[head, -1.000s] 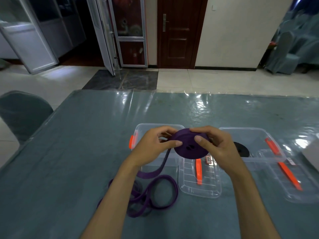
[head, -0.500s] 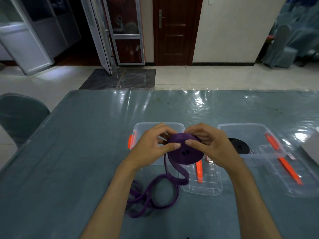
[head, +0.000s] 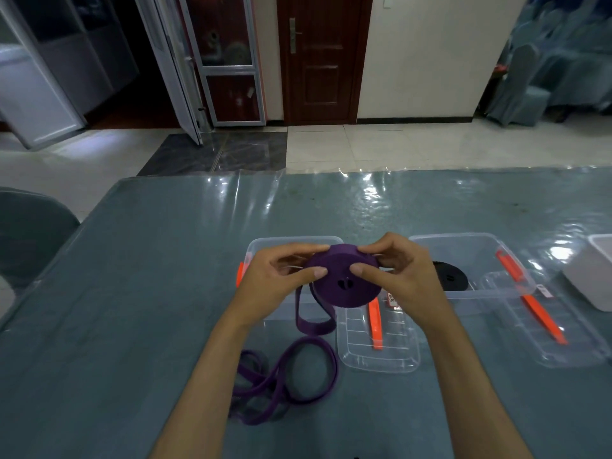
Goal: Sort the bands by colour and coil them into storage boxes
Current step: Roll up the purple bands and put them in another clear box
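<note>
A purple band coil [head: 344, 283] is held up above the table between both hands. My left hand [head: 278, 283] grips its left edge, thumb on the face. My right hand [head: 397, 276] grips its right edge the same way. The band's loose tail [head: 291, 369] hangs down and lies in loops on the table. Behind the coil stands a clear storage box [head: 265, 246] with an orange latch. A second clear box [head: 480, 253] to the right holds a coiled black band [head: 450, 276].
Two clear lids with orange latches lie in front of the boxes, one [head: 374, 356] by the purple loops, one [head: 563, 342] further right. A white box [head: 592, 276] sits at the right edge. A covered chair [head: 29, 233] stands at the table's left side.
The coil has been turned in both hands and has taken up more band, so the pile of loose loops on the table is smaller. The view has tilted slightly.
</note>
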### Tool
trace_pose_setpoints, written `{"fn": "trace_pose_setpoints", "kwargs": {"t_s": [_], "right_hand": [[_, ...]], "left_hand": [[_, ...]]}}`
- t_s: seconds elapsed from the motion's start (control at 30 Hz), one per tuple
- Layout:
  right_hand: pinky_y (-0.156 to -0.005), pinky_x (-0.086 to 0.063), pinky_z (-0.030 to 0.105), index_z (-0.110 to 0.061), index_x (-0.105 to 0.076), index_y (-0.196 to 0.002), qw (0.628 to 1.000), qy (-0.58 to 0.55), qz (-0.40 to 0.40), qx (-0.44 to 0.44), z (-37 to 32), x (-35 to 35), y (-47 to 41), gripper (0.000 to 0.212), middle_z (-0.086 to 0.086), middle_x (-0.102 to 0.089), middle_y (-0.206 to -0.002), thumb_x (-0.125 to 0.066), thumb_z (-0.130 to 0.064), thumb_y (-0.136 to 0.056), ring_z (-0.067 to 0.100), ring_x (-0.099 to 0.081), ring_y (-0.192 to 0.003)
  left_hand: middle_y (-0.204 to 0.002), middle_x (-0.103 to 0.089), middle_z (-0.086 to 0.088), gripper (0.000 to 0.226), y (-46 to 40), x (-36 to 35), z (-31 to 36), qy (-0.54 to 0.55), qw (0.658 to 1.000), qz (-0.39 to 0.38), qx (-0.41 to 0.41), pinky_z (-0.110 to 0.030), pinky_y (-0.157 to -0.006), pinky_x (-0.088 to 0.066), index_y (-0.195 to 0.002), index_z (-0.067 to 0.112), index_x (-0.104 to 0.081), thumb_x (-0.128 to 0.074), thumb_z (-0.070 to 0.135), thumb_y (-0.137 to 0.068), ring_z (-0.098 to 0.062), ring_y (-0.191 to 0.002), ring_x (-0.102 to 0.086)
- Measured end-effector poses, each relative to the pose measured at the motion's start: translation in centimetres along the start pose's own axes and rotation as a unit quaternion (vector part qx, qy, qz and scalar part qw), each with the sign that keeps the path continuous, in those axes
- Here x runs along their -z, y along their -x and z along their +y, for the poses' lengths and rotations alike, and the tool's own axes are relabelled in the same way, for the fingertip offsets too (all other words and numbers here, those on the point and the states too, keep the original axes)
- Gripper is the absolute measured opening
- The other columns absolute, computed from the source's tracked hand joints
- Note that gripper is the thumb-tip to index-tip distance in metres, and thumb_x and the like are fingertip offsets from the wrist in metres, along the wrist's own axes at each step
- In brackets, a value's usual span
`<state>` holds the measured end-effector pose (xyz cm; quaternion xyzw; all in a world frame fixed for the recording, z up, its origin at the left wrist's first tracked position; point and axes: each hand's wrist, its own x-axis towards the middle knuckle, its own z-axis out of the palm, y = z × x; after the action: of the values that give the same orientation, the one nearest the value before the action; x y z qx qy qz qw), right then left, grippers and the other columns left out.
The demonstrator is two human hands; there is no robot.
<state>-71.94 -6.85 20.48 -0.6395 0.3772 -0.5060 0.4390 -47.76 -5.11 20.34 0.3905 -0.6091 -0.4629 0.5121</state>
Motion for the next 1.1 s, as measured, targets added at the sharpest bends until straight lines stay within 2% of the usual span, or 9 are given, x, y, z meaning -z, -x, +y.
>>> {"fn": "trace_pose_setpoints", "kwargs": {"t_s": [0.13,0.2,0.3,0.37,0.57,0.73,0.9,1.0,1.1], "right_hand": [[-0.078,-0.066,0.044,-0.026,-0.062,-0.122,0.99,-0.081,-0.095,-0.069,0.3,0.0,0.2,0.051,0.016,-0.079,-0.107,-0.087,-0.012,-0.08,0.037,-0.077,-0.098],[-0.083,-0.066,0.045,-0.03,-0.065,-0.132,0.992,-0.082,-0.077,-0.057,0.3,0.1,0.2,0.059,0.015,-0.08,-0.108,-0.088,-0.012,-0.08,0.035,-0.077,-0.1],[-0.086,-0.065,0.046,-0.025,-0.075,-0.113,0.996,-0.079,0.005,-0.03,0.6,0.2,0.1,0.043,0.008,-0.079,-0.114,-0.091,-0.016,-0.074,0.031,-0.076,-0.105],[-0.081,-0.066,0.047,-0.022,-0.069,-0.106,0.996,-0.081,0.012,-0.045,1.2,0.1,0.2,0.041,0.009,-0.078,-0.115,-0.094,-0.021,-0.072,0.032,-0.076,-0.105],[-0.075,-0.066,0.045,-0.037,-0.062,-0.135,0.99,-0.082,-0.057,-0.098,1.3,0.8,0.2,0.07,0.013,-0.079,-0.11,-0.095,-0.035,-0.074,0.036,-0.077,-0.1],[-0.074,-0.065,0.042,-0.025,-0.063,-0.11,0.991,-0.1,0.006,-0.086,1.2,0.3,0.3,0.061,0.009,-0.077,-0.116,-0.1,-0.039,-0.064,0.033,-0.076,-0.103],[-0.078,-0.066,0.049,-0.042,-0.056,-0.139,0.985,-0.109,-0.048,-0.125,1.7,1.1,0.7,0.074,0.012,-0.077,-0.114,-0.093,-0.022,-0.078,0.035,-0.076,-0.104],[-0.076,-0.066,0.044,-0.036,-0.069,-0.128,0.989,-0.102,-0.02,-0.103,1.6,1.1,1.0,0.063,0.005,-0.077,-0.116,-0.095,-0.026,-0.072,0.03,-0.076,-0.105],[-0.074,-0.065,0.038,-0.029,-0.066,-0.115,0.986,-0.117,0.027,-0.118,2.1,0.5,1.6,0.059,0.001,-0.076,-0.117,-0.097,-0.029,-0.064,0.028,-0.075,-0.108]], "left_hand": [[-0.093,-0.079,0.004,0.027,-0.2,-0.8,-0.2,-0.004,0.997,0.078,-0.025,-0.021,-0.082,-0.06,-0.091,0.031,-0.078,-0.088,0.008,-0.08,-0.012,-0.089,-0.077],[-0.097,-0.08,0.002,0.022,-0.1,-0.8,-0.4,-0.001,0.996,0.085,-0.015,-0.028,-0.085,-0.063,-0.093,0.029,-0.08,-0.088,0.015,-0.08,-0.015,-0.092,-0.077],[-0.118,-0.079,0.001,0.042,-0.2,0.0,-0.5,0.006,0.999,-0.001,0.04,-0.035,-0.099,-0.06,-0.124,0.021,-0.077,-0.084,0.01,-0.084,-0.022,-0.111,-0.075],[-0.124,-0.078,0.0,0.049,-0.3,0.4,-0.4,0.007,0.998,-0.033,0.052,-0.032,-0.102,-0.058,-0.133,0.018,-0.072,-0.083,0.006,-0.086,-0.022,-0.117,-0.073],[-0.106,-0.081,-0.003,0.026,0.0,-0.5,-0.8,0.015,0.996,0.078,0.033,-0.031,-0.091,-0.062,-0.1,0.026,-0.08,-0.09,0.013,-0.079,-0.021,-0.099,-0.078],[-0.119,-0.079,-0.006,0.039,0.2,-1.8,-1.7,0.068,0.995,0.043,0.056,-0.033,-0.093,-0.062,-0.131,0.009,-0.073,-0.076,0.002,-0.092,-0.023,-0.109,-0.076],[-0.107,-0.081,-0.002,0.025,0.3,-2.8,-1.9,0.045,0.991,0.117,0.043,-0.027,-0.084,-0.063,-0.109,0.016,-0.077,-0.085,0.016,-0.085,-0.021,-0.103,-0.078],[-0.104,-0.081,-0.006,0.019,0.5,-3.4,-2.4,0.083,0.987,0.125,0.058,-0.026,-0.081,-0.063,-0.1,0.018,-0.08,-0.085,0.021,-0.082,-0.026,-0.1,-0.078],[-0.116,-0.08,-0.005,0.031,0.5,-3.6,-2.6,0.108,0.989,0.072,0.077,-0.027,-0.087,-0.062,-0.118,0.024,-0.081,-0.079,0.022,-0.087,-0.026,-0.109,-0.076]]}}
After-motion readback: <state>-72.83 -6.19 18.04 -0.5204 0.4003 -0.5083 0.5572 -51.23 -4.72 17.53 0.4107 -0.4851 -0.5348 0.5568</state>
